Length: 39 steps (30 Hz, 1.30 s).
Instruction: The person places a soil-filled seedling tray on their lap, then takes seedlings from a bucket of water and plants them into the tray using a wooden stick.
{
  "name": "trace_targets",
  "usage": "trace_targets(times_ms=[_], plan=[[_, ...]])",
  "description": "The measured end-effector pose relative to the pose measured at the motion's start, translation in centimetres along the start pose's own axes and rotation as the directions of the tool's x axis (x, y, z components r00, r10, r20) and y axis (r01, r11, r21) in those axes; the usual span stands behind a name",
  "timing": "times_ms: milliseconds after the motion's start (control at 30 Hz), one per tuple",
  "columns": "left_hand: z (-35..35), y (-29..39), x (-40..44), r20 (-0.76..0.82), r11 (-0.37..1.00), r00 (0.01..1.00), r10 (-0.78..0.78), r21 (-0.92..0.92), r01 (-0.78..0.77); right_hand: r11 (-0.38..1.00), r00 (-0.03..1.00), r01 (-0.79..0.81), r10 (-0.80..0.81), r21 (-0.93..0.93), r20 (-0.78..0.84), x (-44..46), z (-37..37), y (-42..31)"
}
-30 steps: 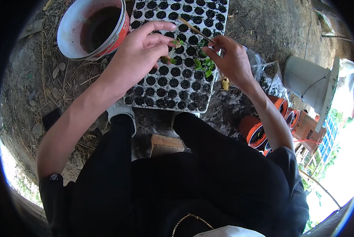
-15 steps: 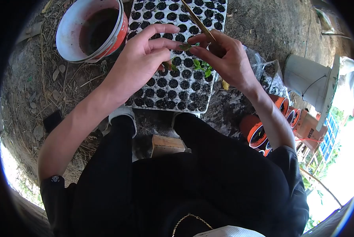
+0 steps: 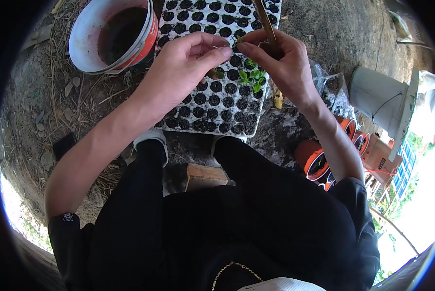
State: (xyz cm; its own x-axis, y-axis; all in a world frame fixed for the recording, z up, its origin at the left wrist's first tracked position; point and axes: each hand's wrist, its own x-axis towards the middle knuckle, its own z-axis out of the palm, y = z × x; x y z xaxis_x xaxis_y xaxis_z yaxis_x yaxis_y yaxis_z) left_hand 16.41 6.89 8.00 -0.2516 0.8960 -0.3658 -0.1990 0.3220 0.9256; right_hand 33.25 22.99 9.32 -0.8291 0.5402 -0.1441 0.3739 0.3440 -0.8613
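My right hand (image 3: 285, 60) pinches a small green seedling (image 3: 237, 42) between thumb and forefinger. Tucked in the same hand is a thin, flat brown stick (image 3: 264, 19), pointing up and away. My left hand (image 3: 191, 60) faces it, thumb and fingertips drawn together close to the seedling; whatever they hold is too small to make out. Below its palm shows a bit of greenery (image 3: 219, 73), partly hidden by the fingers. Both hands are over a white seedling tray (image 3: 192, 127) with rows of soil-filled round cells. Leafy seedlings (image 3: 254, 80) lie on the tray beneath my right hand.
A white and red bucket (image 3: 152, 36) with dark contents stands left of the tray. Orange pots (image 3: 309, 157) and a grey-white bucket (image 3: 375, 94) are on the right. A wooden block (image 3: 205, 177) lies between my feet. Dry straw (image 3: 101, 97) covers the ground at left.
Both hands have shifted slightly away from me over the tray. The left fingers, spread before, have closed together near the seedling. The stick has tipped more upright.
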Motion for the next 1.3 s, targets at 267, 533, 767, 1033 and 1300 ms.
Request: trace_targets(times_ms=[267,533,767,1033,1300], plan=[[0.0,-0.1,0.8,0.065,0.996,0.997,0.048,0.065,-0.052,1.0,1.0,-0.002,0.002,-0.013,0.027,-0.1,-0.3,0.1],[0.4,-0.6,0.9,0.027,0.989,0.992,0.121,0.084,-0.123,0.999,0.998,0.035,-0.036,0.025,0.048,-0.3,-0.5,0.3],[1.9,-1.0,0.1,0.021,0.981,0.981,0.191,0.035,-0.192,0.999,0.999,0.022,-0.024,0.047,0.047,-1.4,-0.5,0.3],[3.5,-1.6,0.4,-0.007,0.972,0.972,0.235,0.028,-0.235,0.994,0.997,-0.056,0.051,0.091,0.058,-3.1,-1.1,0.9],[5.5,-1.7,2.6,0.085,0.973,0.97,0.226,0.027,-0.229,0.993,0.992,-0.082,0.089,0.08,-0.084,-5.2,-2.5,2.8]])
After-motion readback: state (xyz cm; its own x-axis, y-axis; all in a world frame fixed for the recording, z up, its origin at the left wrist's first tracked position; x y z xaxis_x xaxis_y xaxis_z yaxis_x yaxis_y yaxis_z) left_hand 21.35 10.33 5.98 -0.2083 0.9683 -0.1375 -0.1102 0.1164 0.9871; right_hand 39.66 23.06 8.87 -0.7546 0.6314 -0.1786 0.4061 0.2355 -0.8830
